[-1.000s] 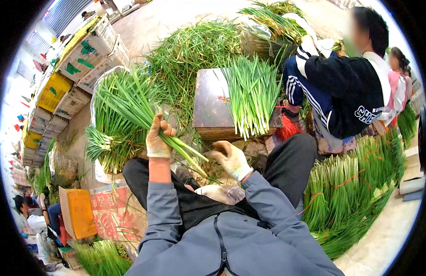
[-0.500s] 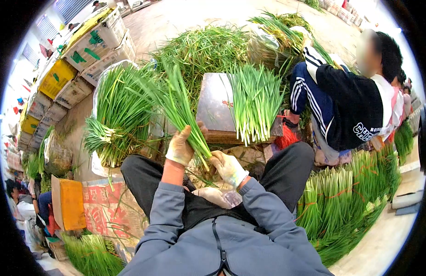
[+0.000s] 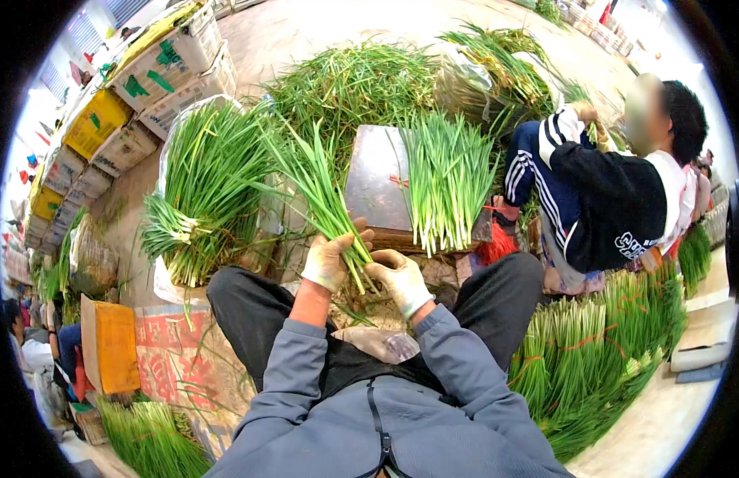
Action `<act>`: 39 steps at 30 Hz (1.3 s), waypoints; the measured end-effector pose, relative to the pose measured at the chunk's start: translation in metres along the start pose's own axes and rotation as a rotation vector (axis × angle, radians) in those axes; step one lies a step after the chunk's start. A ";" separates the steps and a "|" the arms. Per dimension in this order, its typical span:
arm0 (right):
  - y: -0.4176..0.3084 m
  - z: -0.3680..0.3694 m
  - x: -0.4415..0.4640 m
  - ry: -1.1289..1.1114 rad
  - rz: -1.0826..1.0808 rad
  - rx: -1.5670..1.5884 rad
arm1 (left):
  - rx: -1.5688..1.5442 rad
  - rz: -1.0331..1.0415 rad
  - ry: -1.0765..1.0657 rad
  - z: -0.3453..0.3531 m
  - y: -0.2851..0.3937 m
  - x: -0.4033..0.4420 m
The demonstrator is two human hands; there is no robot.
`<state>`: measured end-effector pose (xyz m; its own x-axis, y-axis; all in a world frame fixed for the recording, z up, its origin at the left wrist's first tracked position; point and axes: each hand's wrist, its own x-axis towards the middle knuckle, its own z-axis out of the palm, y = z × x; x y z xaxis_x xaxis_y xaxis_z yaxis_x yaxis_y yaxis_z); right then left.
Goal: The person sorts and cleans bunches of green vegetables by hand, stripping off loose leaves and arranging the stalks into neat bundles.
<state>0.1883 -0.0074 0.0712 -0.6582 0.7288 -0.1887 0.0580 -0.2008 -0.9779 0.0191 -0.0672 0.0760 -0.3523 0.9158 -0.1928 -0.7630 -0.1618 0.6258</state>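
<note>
My left hand (image 3: 328,263), in a pale work glove with bare fingertips, is wrapped round a small bunch of garlic chives (image 3: 326,199). The leaves point up and away, and the white stem ends hang down between my hands. At those stem ends my gloved right hand (image 3: 398,280) pinches with thumb and fingers. Just beyond, a low metal-topped block (image 3: 376,187) carries a neat row of garlic chives (image 3: 449,187) along its right side. A red tie (image 3: 398,182) lies on the metal beside them.
A loose heap of chives (image 3: 353,88) lies behind the block, and a bagged pile (image 3: 214,175) stands left. Tied bundles (image 3: 577,350) stand at right. A co-worker (image 3: 609,183) sits at the right. Stacked crates (image 3: 174,68) and an orange box (image 3: 112,346) are on the left.
The bunch in my left hand has lowered slightly and shifted right, with its stem ends more spread. My right fingers have moved a little up the stems. The co-worker's arms have moved right.
</note>
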 end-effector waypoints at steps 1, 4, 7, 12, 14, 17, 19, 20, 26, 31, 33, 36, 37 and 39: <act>0.000 0.000 0.000 0.013 0.035 0.068 | -0.002 0.003 0.003 -0.003 -0.001 0.002; 0.020 0.000 0.005 0.095 0.042 0.138 | -0.015 0.032 0.036 -0.002 -0.002 0.001; 0.015 0.000 0.004 0.152 0.036 0.229 | 0.096 0.050 0.210 -0.005 -0.001 0.006; -0.009 -0.025 -0.003 0.052 -0.030 0.546 | 0.152 0.150 0.357 -0.026 0.002 0.016; -0.025 -0.028 -0.006 0.014 -0.026 0.502 | 0.229 0.138 0.373 -0.027 0.000 0.018; -0.022 -0.016 0.007 0.083 -0.365 -0.500 | 0.344 0.144 0.385 -0.017 -0.003 0.016; -0.030 -0.005 0.012 -0.051 -0.155 -0.800 | 0.318 0.074 0.417 -0.018 -0.008 0.017; -0.033 0.000 0.013 -0.106 -0.137 -0.890 | 0.322 0.027 0.440 -0.004 -0.007 0.016; -0.008 0.012 0.018 -0.018 -0.210 -0.896 | 0.294 0.056 0.334 -0.008 -0.018 0.013; -0.001 0.011 0.017 0.051 -0.257 -0.687 | 0.277 0.137 0.195 -0.003 -0.015 0.012; 0.007 0.011 0.018 0.100 -0.307 -0.511 | 0.305 0.119 0.210 -0.005 -0.015 0.015; 0.006 0.015 0.013 0.171 -0.204 -0.090 | 0.324 0.178 0.333 -0.006 -0.011 0.015; 0.009 0.012 0.013 0.178 -0.150 -0.045 | 0.320 0.181 0.335 -0.004 -0.009 0.013; -0.007 0.009 0.002 0.136 -0.001 0.243 | 0.265 0.242 0.414 0.001 -0.003 0.012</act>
<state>0.1801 -0.0102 0.0780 -0.5504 0.8068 -0.2145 -0.1348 -0.3395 -0.9309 0.0178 -0.0559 0.0721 -0.7256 0.6341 -0.2672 -0.4898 -0.2032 0.8478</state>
